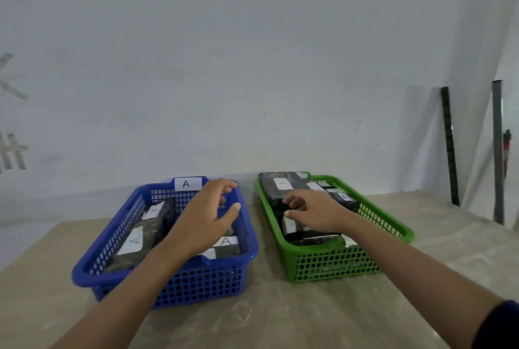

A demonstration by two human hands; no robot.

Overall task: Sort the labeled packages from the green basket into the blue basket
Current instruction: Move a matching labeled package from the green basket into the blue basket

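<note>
Left hand (203, 222) fingers spread, empty, over blue basket (92, 261); right hand (314, 215) fingers loosely curled just above packages (283, 184) in green basket (393, 219)

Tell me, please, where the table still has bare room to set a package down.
Bare table lies in front of both baskets, and left of the blue basket. The green basket is crowded with packages; only a narrow gap separates the baskets.

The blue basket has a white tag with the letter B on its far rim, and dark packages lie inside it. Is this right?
Not quite. In the head view the white tag on the far rim of the blue basket shows the letter A, not B. Dark packages do lie inside it.
</note>
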